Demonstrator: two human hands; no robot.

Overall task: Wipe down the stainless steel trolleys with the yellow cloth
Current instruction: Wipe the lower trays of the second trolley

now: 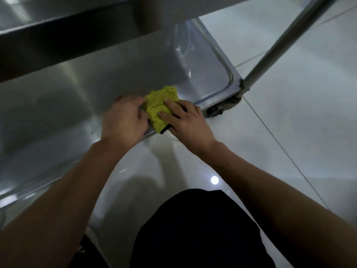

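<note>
Right hand (185, 120) presses straight fingers flat on the yellow cloth (160, 107). Left hand (123, 118) grips the cloth's left side. Cloth lies bunched on the near rim of the trolley's lower shelf (77, 97), near the corner post (280, 43).

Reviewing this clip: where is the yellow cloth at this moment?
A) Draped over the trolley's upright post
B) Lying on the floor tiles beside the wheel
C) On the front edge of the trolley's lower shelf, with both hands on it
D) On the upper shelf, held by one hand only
C: the yellow cloth sits bunched on the lower shelf at its front edge, with the left hand and right hand both touching it.
</note>
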